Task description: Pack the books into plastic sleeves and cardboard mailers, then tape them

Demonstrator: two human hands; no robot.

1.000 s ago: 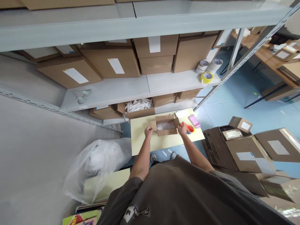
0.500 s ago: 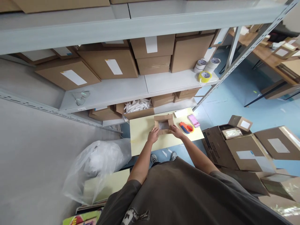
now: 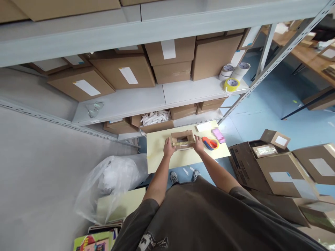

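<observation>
A small open cardboard box is on the pale yellow table, tilted so that a band of shiny tape and a white strip show on its near side. My left hand grips its left side, fingers bent over the edge. On the opposite side my right hand has its thumb and fingers closed on the box. Just right of that hand lies an orange and blue tape dispenser. The box's inside is partly in shadow, and I cannot make out its contents.
Behind the table, a shelf rack holds cartons, tape rolls and a carton of white pieces. A pink blurred item and white paper lie on the table. A plastic bag stands left; stacked cartons stand right.
The box has been tipped, bringing its taped side into view; the clear material seen inside before is now hidden. Both hands have shifted to grip its two ends. The view has moved slightly.
</observation>
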